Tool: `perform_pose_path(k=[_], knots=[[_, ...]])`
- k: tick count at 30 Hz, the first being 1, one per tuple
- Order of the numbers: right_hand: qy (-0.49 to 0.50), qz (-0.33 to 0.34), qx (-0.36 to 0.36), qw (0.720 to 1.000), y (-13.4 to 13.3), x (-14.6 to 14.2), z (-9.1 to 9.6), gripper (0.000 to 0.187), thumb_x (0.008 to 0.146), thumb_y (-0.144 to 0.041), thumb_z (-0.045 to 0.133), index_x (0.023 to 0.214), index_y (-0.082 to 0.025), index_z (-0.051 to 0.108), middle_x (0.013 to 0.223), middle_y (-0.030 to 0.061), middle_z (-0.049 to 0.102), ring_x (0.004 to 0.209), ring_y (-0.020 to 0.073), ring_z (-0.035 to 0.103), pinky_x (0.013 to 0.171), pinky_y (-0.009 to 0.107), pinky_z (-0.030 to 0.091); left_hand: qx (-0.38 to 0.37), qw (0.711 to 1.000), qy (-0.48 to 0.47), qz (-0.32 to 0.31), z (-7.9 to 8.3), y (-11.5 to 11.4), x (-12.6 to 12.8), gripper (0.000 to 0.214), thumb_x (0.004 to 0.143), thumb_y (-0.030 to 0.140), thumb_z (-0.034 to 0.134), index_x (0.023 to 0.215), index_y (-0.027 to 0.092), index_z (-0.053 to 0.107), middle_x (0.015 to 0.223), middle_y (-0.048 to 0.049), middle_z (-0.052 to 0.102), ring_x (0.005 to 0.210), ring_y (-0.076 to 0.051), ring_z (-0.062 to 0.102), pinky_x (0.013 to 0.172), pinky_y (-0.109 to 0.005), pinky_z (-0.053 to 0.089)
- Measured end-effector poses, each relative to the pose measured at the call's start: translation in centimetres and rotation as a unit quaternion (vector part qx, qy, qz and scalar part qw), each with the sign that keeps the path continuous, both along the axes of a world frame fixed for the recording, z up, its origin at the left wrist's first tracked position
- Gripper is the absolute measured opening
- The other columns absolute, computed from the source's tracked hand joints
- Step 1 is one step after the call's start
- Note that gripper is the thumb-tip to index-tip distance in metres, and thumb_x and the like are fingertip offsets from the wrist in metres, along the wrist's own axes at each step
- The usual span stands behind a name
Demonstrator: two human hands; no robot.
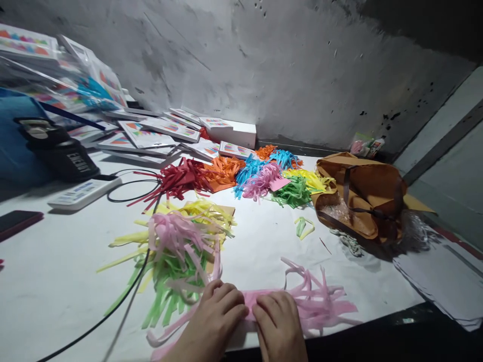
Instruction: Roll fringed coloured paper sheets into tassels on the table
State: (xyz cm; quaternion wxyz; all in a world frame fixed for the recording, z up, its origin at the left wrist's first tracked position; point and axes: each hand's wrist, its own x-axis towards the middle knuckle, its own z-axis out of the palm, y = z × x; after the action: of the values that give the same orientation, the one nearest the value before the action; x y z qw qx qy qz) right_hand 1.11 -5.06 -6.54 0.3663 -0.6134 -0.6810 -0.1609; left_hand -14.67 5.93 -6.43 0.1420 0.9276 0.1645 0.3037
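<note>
A pink tissue-paper tassel (320, 304) lies along the table's front edge, its cut strips fanning out to the right and more strips trailing left. Both my hands are on its uncut middle band. My left hand (222, 311) has its fingers curled over the band. Close beside it, my right hand (277, 317) is closed on the same band, fingertips pressed on the paper. The thumbs are mostly hidden. Just beyond my left hand sits a pile of fringed tissue: pink strips (181, 234), yellow strips (204, 213) and green strips (169, 281), partly over a brown card (226, 216).
Red (183, 178), orange, blue and other fringed bundles line the back. Flat printed boxes (162, 128) stack behind them. A black bottle (60, 151), white power bank (85, 193) and black cable (128, 294) are left; a brown bag (362, 196) and white sheets (441, 281) are right.
</note>
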Motion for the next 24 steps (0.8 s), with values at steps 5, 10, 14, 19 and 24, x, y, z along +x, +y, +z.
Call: perform_pose_path(k=[5, 10, 14, 19, 24], knots=[[0.015, -0.008, -0.005, 1.0, -1.5, 1.6, -0.4, 0.022, 0.096, -0.011, 0.048, 0.104, -0.02, 0.066, 0.087, 0.0048, 0.065, 0.081, 0.0203, 0.059, 0.087, 0.042, 0.044, -0.002, 0.999, 0.029, 0.022, 1.6, -0.2, -1.0, 0.022, 0.096, 0.011, 0.051, 0.089, 0.026, 0.064, 0.087, 0.0029, 0.071, 0.083, -0.02, 0.058, 0.087, -0.038, 0.029], [0.01, -0.09, -0.051, 0.995, -0.5, 1.8, 0.3, 0.031, 0.102, -0.016, 0.039, 0.077, -0.021, 0.057, 0.074, 0.0012, 0.057, 0.072, 0.0194, 0.053, 0.08, 0.039, 0.037, 0.005, 0.982, 0.127, 0.138, 2.8, -0.1, -0.6, 0.022, 0.095, 0.014, 0.051, 0.08, 0.022, 0.065, 0.089, -0.0026, 0.069, 0.085, -0.024, 0.059, 0.086, -0.042, 0.032], [0.009, -0.162, -0.081, 0.983, 1.3, 1.3, 0.6, 0.042, 0.105, -0.026, 0.03, 0.068, -0.023, 0.049, 0.065, 0.0011, 0.053, 0.067, 0.0216, 0.047, 0.076, 0.041, 0.033, 0.005, 0.962, 0.174, 0.208, 3.2, -0.3, 0.4, 0.019, 0.091, 0.016, 0.057, 0.075, 0.02, 0.068, 0.089, -0.0061, 0.068, 0.089, -0.028, 0.061, 0.08, -0.046, 0.035], [0.0, -0.225, -0.063, 0.972, 1.5, 1.4, 1.0, 0.034, 0.104, -0.026, 0.033, 0.079, -0.023, 0.056, 0.078, 0.0056, 0.062, 0.08, 0.0264, 0.056, 0.085, 0.049, 0.036, -0.027, 0.946, 0.239, 0.216, 4.1, -0.1, 0.9, 0.019, 0.092, 0.018, 0.06, 0.077, 0.019, 0.072, 0.092, -0.0081, 0.071, 0.097, -0.034, 0.062, 0.079, -0.049, 0.04], [0.006, -0.044, -0.021, 0.999, 0.9, 0.6, 1.7, 0.02, 0.098, -0.014, 0.045, 0.103, -0.022, 0.062, 0.096, 0.0052, 0.066, 0.096, 0.0227, 0.06, 0.105, 0.05, 0.032, -0.064, 0.941, 0.263, 0.203, 4.9, 0.4, 1.1, 0.016, 0.092, 0.019, 0.061, 0.08, 0.019, 0.072, 0.094, -0.0083, 0.072, 0.098, -0.035, 0.062, 0.079, -0.05, 0.041]])
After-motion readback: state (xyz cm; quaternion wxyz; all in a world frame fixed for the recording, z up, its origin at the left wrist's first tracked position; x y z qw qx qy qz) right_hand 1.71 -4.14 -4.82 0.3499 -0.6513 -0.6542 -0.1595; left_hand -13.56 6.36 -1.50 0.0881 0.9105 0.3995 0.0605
